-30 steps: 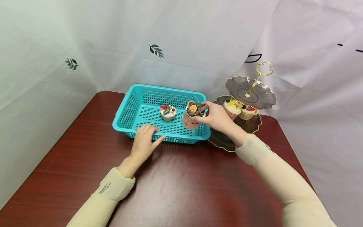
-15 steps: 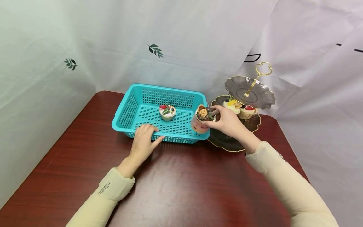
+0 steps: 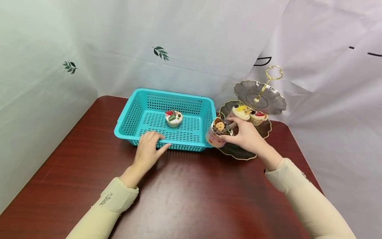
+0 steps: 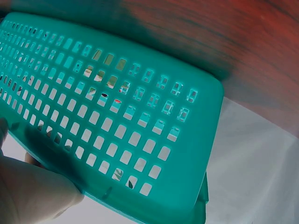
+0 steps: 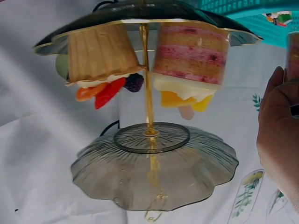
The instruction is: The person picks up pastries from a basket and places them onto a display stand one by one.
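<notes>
Nearest, a pale left sleeve [image 3: 98,209] and a right sleeve [image 3: 307,199] reach across the dark red wooden table [image 3: 191,205]. Beyond them, the left hand [image 3: 146,151] grips the near rim of a turquoise perforated basket [image 3: 188,143], fingers over it and thumb outside. Just past the basket's near right corner, a chocolate-topped dessert cup [image 3: 215,138] stands roughly upright, its long axis near vertical and its topping facing up. It lies to the left of the right hand [image 3: 246,134], whose thumb and fingers close round its upper part; whether the base touches anything, I cannot tell. Farther in, a fruit tartlet [image 3: 173,119] sits inside the basket. Behind the right hand, a yellow-fruit layered cup [image 3: 239,114] and a red-fruit tart [image 3: 258,119] share the lower tier of a two-tier stand [image 3: 276,101], before a white leaf-print curtain [image 3: 197,49].
</notes>
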{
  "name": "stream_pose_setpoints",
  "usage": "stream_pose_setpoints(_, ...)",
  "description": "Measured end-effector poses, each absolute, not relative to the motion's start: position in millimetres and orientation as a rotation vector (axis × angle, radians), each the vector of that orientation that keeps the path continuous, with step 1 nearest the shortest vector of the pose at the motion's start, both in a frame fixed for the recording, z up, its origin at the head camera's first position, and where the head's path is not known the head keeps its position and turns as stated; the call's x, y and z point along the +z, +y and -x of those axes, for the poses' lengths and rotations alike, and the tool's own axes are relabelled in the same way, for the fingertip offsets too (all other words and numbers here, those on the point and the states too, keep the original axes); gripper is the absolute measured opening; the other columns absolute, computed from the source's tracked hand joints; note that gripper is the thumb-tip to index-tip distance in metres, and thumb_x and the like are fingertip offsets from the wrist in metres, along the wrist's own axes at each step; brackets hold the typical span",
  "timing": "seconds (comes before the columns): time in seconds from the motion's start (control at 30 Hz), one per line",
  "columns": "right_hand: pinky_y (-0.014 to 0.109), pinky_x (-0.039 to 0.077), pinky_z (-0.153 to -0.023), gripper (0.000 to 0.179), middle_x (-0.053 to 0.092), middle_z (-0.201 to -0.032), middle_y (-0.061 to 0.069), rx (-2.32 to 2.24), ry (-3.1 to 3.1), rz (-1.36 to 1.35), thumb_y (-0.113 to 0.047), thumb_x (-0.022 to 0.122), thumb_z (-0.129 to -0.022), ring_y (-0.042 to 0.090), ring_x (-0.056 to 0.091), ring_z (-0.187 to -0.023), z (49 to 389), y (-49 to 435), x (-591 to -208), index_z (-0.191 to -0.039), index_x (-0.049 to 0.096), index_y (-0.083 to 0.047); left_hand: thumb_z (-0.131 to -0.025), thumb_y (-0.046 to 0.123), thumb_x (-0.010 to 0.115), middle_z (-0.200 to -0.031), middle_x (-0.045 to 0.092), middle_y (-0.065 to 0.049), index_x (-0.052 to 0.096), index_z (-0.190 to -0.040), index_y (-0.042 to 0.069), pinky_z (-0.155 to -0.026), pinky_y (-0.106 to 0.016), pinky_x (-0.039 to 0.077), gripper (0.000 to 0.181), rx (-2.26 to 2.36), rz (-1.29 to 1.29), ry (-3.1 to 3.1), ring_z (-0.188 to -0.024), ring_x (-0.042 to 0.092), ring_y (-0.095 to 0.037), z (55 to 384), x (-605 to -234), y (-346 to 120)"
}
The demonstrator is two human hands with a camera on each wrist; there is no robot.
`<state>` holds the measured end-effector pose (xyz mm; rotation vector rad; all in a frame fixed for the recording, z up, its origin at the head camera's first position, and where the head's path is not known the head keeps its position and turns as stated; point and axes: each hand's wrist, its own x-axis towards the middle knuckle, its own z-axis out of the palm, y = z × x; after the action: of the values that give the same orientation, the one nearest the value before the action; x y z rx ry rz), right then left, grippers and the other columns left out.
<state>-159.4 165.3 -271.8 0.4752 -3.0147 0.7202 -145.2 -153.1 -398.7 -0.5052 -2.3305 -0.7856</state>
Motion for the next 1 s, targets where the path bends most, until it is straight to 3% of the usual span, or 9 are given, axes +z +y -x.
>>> stream_pose_setpoints(0.57,0.026,0.044,-0.066,0.061,0.071,-0.091,0.007,0.744,-2.987,-0.476,-0.031,0.081,-0.074,0.014,0.057,-0.072,136.8,191.3,-294.6,-0.124,0.058,-0.003,-0.074,0.022,0.083,-0.086,0.064,-0.012,0.063,-0.091,0.004,-0.081,-0.046,0.042,0.032,-0.797,0.506,-2.334,-0.087,0.056,-0.031,147.5,-400.4,-153.9)
stream_pose_setpoints(1.0,0.033,0.047,-0.073,0.063,0.071,-0.093,0.009,0.748,-2.984,-0.418,-0.031,0.079,-0.075,0.019,0.062,-0.083,127.2,209.4,-308.0,-0.126,0.056,-0.002,-0.073,0.021,0.083,-0.086,0.063,-0.013,0.063,-0.091,0.003,-0.082,-0.046,0.042,0.033,-0.799,0.515,-2.321,-0.087,0.055,-0.032,148.8,-402.6,-154.3)
